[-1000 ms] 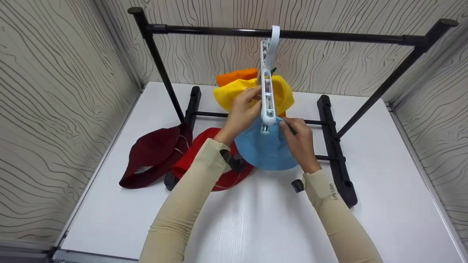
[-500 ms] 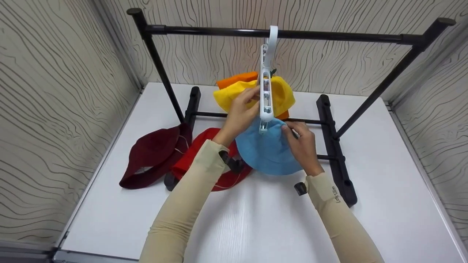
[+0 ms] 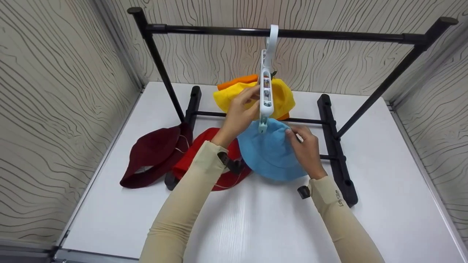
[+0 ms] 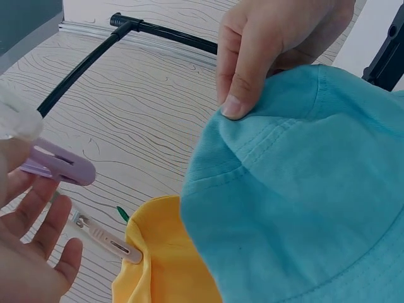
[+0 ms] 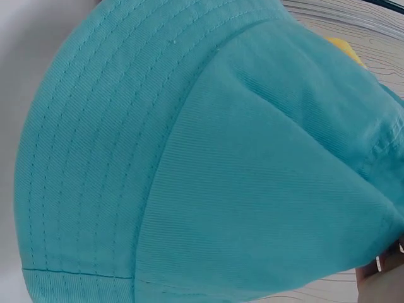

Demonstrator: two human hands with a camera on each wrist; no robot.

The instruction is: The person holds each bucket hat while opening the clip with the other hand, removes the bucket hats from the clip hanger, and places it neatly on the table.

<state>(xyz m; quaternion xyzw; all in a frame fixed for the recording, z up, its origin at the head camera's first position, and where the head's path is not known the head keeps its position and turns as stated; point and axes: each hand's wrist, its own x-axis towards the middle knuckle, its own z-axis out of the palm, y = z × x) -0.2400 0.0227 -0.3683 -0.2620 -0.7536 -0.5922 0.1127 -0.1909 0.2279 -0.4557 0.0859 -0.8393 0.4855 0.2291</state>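
My right hand (image 3: 307,148) pinches the crown of a light blue bucket hat (image 3: 272,157), which hangs brim down in front of the hanger. In the left wrist view, thumb and fingertips bunch the fabric of the blue hat (image 4: 297,183). My left hand (image 3: 237,115) is at the white clip hanger (image 3: 267,93), hooked over the rail. Seen from the left wrist, the left hand (image 4: 31,233) holds a purple clip (image 4: 66,167) between thumb and fingers. Beyond it, a beige clip (image 4: 107,240) overlaps the yellow hat (image 4: 173,252). Blue fabric fills most of the right wrist view.
A black rack with a top rail (image 3: 204,31) spans the white table (image 3: 234,226). Behind the hanger are a yellow hat (image 3: 283,96) and an orange one (image 3: 239,80). Dark red (image 3: 155,151) and bright red hats (image 3: 199,149) lie at the left.
The right hand has drawn the blue hat a little right and toward the person, away from the hanger's near end. That end has shifted slightly up in view. The left hand stays at the hanger.
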